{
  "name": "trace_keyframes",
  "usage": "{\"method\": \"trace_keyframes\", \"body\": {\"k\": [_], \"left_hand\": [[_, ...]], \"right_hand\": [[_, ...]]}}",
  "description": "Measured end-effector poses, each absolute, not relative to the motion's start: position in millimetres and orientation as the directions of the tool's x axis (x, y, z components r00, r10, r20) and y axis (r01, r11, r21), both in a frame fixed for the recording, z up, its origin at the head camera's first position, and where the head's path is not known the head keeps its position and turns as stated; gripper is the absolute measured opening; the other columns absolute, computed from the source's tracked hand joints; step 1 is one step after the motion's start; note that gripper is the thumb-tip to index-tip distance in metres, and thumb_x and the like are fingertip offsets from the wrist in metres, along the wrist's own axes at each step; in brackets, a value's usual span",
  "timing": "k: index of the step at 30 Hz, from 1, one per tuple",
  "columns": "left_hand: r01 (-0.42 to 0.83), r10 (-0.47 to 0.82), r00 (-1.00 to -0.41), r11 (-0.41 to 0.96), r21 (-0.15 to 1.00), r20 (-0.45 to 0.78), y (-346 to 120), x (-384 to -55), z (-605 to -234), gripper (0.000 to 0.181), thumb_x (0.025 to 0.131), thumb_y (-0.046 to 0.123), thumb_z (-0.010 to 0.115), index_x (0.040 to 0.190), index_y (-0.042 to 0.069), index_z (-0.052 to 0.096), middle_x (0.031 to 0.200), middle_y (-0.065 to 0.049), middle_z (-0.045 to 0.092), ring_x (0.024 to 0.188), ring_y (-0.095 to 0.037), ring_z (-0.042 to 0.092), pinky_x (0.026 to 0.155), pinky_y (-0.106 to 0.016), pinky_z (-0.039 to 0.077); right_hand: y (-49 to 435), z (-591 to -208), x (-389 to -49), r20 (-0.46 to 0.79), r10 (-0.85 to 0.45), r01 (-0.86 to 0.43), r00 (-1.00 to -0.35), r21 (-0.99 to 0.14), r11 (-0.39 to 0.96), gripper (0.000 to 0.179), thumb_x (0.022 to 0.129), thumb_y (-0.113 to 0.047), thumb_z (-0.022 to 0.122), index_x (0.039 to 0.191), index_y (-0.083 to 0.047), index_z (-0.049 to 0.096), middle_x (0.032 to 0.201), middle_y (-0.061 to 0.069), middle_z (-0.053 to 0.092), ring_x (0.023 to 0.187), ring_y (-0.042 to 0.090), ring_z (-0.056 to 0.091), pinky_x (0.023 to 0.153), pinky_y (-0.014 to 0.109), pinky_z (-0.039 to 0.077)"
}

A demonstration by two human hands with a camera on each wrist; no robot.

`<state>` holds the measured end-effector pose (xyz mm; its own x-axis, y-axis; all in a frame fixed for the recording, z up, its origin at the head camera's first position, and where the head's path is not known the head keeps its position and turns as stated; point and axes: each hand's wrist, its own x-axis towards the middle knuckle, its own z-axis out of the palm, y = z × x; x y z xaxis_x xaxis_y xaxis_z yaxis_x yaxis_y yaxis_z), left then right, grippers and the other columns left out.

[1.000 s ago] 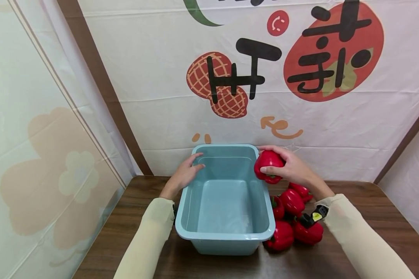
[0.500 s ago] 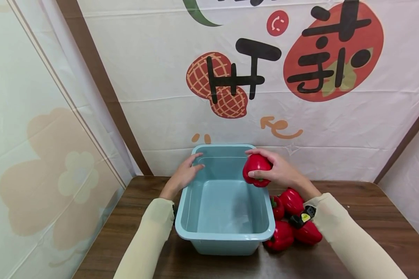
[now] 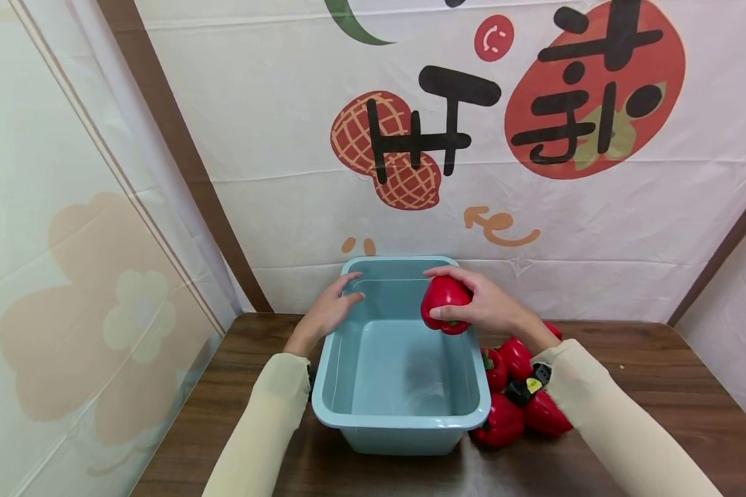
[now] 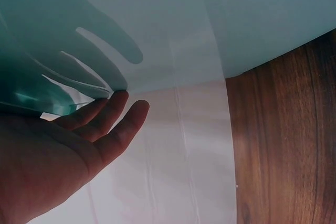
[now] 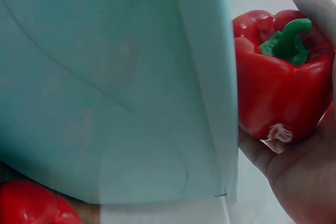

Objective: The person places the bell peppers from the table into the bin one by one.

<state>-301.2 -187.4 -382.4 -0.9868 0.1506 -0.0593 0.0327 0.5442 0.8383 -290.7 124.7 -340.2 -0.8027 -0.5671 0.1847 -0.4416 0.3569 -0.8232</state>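
A light blue plastic basin [image 3: 400, 420] stands on the wooden table. My left hand [image 3: 327, 312] holds its left rim near the far corner, thumb on the inner side; in the left wrist view several fingers [image 4: 118, 129] lie along the outside wall. My right hand [image 3: 488, 304] grips a red bell pepper [image 3: 443, 295] over the basin's right side, above the floor. The right wrist view shows the pepper's green stem [image 5: 294, 40] beyond the basin rim, with fingers and palm around it.
Several more red bell peppers [image 3: 502, 421] lie on the table [image 3: 646, 386] against the basin's right side, partly under my right forearm. A printed white cloth [image 3: 273, 207] hangs right behind the table, and another covers the left side.
My right hand has carried the bell pepper leftward, from outside the right rim to over the basin. My left hand has stayed at the left rim.
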Motion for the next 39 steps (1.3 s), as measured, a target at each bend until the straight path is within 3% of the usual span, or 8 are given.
{"method": "trace_keyframes", "body": {"k": [17, 39], "left_hand": [[0.042, 0.158, -0.986, 0.538, 0.842, -0.052, -185.7, -301.4, -382.2, 0.054, 0.102, 0.032, 0.046, 0.154, 0.024, 0.033, 0.162, -0.012, 0.025, 0.135, -0.043, 0.041, 0.102, -0.068, 0.037], [0.046, 0.162, -0.986, 0.527, 0.849, -0.047, -186.5, -301.8, -382.5, 0.055, 0.102, 0.032, 0.046, 0.155, 0.022, 0.032, 0.162, -0.012, 0.024, 0.137, -0.043, 0.038, 0.103, -0.068, 0.036]], "right_hand": [[115.3, -346.9, -290.0, 0.088, -0.601, -0.344, -0.794, -0.881, 0.325, 0.076, 0.073, -0.025, 0.087, 0.139, -0.033, 0.05, 0.135, 0.004, 0.05, 0.123, 0.034, 0.048, 0.078, 0.042, 0.058], [106.5, -356.2, -292.3, 0.065, -0.627, -0.355, -0.776, -0.868, 0.349, 0.077, 0.073, -0.031, 0.088, 0.141, -0.027, 0.05, 0.133, 0.003, 0.052, 0.121, 0.031, 0.05, 0.078, 0.041, 0.059]]}}
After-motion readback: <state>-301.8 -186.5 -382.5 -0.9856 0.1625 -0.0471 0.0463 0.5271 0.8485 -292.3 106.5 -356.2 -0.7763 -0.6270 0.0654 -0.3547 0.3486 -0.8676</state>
